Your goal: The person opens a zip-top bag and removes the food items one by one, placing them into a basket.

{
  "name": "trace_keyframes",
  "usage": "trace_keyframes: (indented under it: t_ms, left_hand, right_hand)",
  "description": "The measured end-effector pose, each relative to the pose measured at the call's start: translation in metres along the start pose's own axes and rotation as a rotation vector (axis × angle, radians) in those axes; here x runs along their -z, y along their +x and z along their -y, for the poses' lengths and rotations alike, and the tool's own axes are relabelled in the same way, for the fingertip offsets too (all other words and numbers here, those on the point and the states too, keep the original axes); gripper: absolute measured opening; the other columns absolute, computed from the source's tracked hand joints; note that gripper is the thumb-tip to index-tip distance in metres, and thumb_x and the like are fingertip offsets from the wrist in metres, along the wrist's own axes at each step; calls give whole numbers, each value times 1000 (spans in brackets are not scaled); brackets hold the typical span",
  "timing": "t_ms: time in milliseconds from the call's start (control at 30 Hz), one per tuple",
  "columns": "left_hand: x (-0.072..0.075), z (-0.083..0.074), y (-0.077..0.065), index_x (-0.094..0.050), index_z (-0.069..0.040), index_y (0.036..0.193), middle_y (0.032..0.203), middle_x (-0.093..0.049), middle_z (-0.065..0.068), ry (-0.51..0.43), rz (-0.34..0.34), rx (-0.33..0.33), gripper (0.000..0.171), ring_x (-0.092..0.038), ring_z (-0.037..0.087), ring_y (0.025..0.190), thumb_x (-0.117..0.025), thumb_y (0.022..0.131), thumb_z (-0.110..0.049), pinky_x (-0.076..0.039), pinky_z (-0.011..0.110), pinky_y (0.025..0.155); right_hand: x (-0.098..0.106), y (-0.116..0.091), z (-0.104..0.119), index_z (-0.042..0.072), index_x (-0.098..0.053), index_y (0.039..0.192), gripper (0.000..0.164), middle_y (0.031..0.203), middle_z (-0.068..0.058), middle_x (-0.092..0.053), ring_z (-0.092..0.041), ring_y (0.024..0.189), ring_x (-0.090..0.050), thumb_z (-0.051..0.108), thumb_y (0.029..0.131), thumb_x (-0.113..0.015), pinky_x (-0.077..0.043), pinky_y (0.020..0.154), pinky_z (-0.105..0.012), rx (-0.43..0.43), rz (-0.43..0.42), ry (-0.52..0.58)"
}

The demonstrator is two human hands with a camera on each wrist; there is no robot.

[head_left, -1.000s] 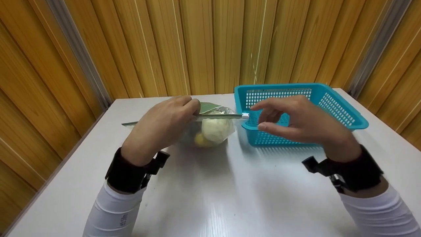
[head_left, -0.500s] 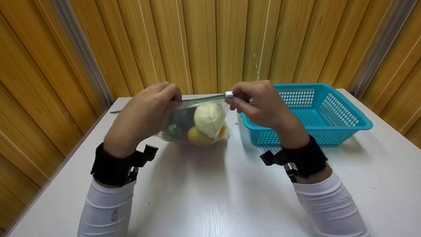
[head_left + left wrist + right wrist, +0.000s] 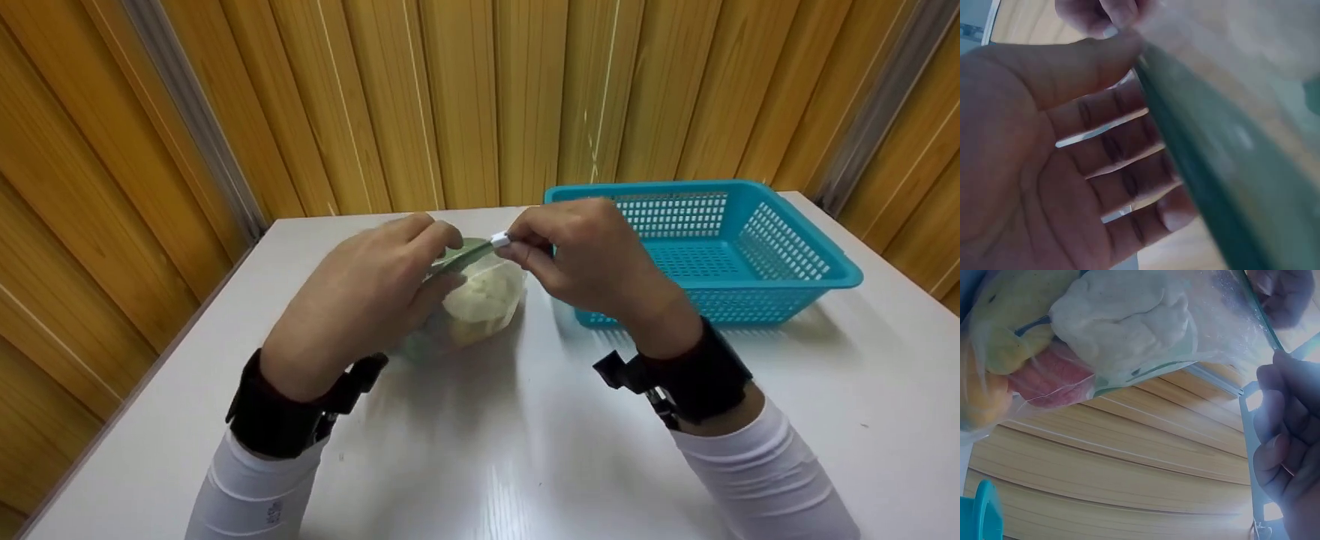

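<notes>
A clear slider zip bag (image 3: pixel 486 304) with a green top strip hangs over the table between both hands. Through its film show a white lumpy thing (image 3: pixel 1123 323), a yellow-green one (image 3: pixel 1016 312), a red one (image 3: pixel 1053 377) and an orange one (image 3: pixel 985 396). The left hand (image 3: pixel 360 292) has the green strip between thumb and fingers. Its fingers reach behind the strip in the left wrist view. At the strip's right end, by the white slider (image 3: pixel 500 239), the right hand (image 3: pixel 581 251) pinches the bag with thumb and forefinger.
A turquoise plastic basket (image 3: pixel 757 286) with perforated walls stands on the right, close behind the right hand. The white table (image 3: pixel 450 457) extends below the hands. Wood-patterned panels (image 3: pixel 465 112) rise at the back and on both sides.
The right hand has come left from over the basket and taken hold of the strip's end at the slider. The bag rose, then sank somewhat. The left hand has shifted along the strip.
</notes>
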State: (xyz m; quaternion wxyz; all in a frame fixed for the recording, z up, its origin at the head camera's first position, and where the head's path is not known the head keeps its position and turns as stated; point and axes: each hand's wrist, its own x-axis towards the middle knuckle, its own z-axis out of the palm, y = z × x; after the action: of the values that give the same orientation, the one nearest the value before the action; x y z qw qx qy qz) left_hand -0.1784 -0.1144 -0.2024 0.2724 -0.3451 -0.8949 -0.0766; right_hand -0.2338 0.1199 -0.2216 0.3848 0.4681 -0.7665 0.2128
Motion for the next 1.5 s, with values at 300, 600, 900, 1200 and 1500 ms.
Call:
trace_keyframes:
  t_ms: [300, 600, 900, 1200, 1500]
  left_hand:
    - [-26, -11, 9, -61, -6, 89, 79, -56, 4, 78, -228, -205, 13, -52, 17, 69, -61, 99, -14, -45, 26, 62]
    - [-31, -7, 26, -58, -5, 82, 73, -53, 5, 56, -317, -299, 19, -49, 20, 64, -65, 96, -16, -42, 28, 59]
    - [-20, 15, 19, -64, -5, 87, 78, -61, 5, 75, -224, -194, 9, -57, 22, 69, -66, 94, -10, -48, 34, 62]
    - [3, 49, 0, -66, -8, 86, 76, -63, 4, 119, -190, -9, 7, -56, 24, 71, -70, 90, -12, -43, 37, 64]
    - [29, 78, -22, -69, -8, 91, 81, -66, 3, 58, -27, 134, 6, -58, 21, 72, -69, 93, -13, -46, 38, 66]
  right_hand:
    - [-9, 1, 7, 6, -70, 75, 13, 64, -2, -66, -12, 51, -54, 10, 86, -76, -41, 48, -25, 72, 57, 64]
    - [8, 0, -4, 8, -71, 76, 12, 64, -1, -66, -11, 52, -50, 10, 86, -76, -40, 49, -25, 100, 33, 53]
    - [15, -6, -18, 7, -69, 75, 14, 64, -3, -65, -12, 53, -52, 10, 86, -77, -42, 51, -26, -14, -50, 18]
    - [15, -4, -24, 3, -71, 77, 15, 63, -7, -66, -12, 52, -54, 11, 89, -74, -40, 51, -19, -156, -156, -26]
    - [17, -6, -29, -2, -74, 82, 12, 69, -8, -71, -7, 54, -60, 9, 89, -74, -43, 51, -11, -355, -157, 78]
